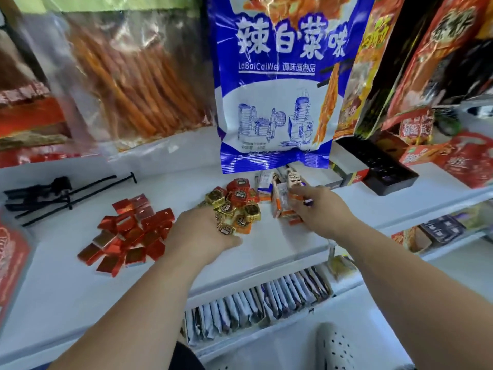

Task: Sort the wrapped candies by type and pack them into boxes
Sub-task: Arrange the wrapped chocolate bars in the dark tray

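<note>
Both hands reach over a white shelf [266,252] in a shop display. The left hand [200,231] lies palm down at the near left edge of a heap of gold-foil candies [234,212]; its fingers are hidden under the back of the hand, so I cannot tell whether they are spread or pinching anything. Behind the gold ones, touching them, sit several orange-red wrapped candies [238,192] of the same round shape.

The right hand [320,209] is to the right of that heap, its fingers [296,194] curled around a bunch of narrow white-and-orange stick packets [282,206] that stand tilted on the shelf. A few more of these packets [264,185] lie just behind, nearer the back.

Well to the left, apart from both hands, a loose pile of flat red foil squares [128,233] lies on the shelf. Farther left lies a black folded stand [53,193], possibly a tripod, though it is too blurred to be sure.

A large blue and white snack bag [277,89] hangs above the candies, with a clear bag of orange sticks [138,84] to its left. A black tray [384,166] rests at the far right. On the shelf below, near the viewer, a row of sachets [256,305] stands packed on edge.
</note>
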`<state>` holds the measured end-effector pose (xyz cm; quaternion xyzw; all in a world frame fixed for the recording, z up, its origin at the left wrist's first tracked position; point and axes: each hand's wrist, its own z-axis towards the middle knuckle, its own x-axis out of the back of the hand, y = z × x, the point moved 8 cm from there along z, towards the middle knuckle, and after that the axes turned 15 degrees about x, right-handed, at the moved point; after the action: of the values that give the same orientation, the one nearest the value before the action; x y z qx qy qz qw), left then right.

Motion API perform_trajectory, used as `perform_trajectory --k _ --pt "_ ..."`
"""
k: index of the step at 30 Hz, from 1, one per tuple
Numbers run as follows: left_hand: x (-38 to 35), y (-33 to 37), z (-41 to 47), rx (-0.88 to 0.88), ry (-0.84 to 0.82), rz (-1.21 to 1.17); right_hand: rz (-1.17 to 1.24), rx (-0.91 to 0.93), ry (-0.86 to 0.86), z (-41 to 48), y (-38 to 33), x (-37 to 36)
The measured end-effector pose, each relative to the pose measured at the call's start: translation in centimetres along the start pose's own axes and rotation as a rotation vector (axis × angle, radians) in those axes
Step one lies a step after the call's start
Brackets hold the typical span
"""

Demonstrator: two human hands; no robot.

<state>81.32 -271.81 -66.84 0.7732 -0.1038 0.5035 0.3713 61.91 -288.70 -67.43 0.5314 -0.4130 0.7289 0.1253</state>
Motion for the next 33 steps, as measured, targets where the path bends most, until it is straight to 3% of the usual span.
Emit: perform_trajectory --k 7,10,15,23,29,33 --pt "-1.2 3.7 -0.8 -0.101 0.129 -0.233 0.271 -0.082 -0.056 -2.4 0.1 -0.8" --pt "-1.9 5.2 -1.4 -0.202 0.158 -0.156 0.367 -0.083 -0.005 -3.0 0.0 -0.7" --pt "-1.0 6.0 -1.4 -0.286 0.352 0.187 0.419 -0.054 -0.015 -3.1 0.3 -0.4" --pt "-4.7 7.8 1.8 -0.418 0.040 0.528 0.189 0.130 -0.053 -2.9 1.4 -1.2" --pt "-5.0 6.8 2.5 -0.434 0.101 0.519 -0.029 0.161 -0.157 -2.2 0.5 -1.6" --pt "-4.6 6.0 3.0 -0.422 0.102 0.497 0.087 0.166 -0.109 -2.1 0.2 -1.1"
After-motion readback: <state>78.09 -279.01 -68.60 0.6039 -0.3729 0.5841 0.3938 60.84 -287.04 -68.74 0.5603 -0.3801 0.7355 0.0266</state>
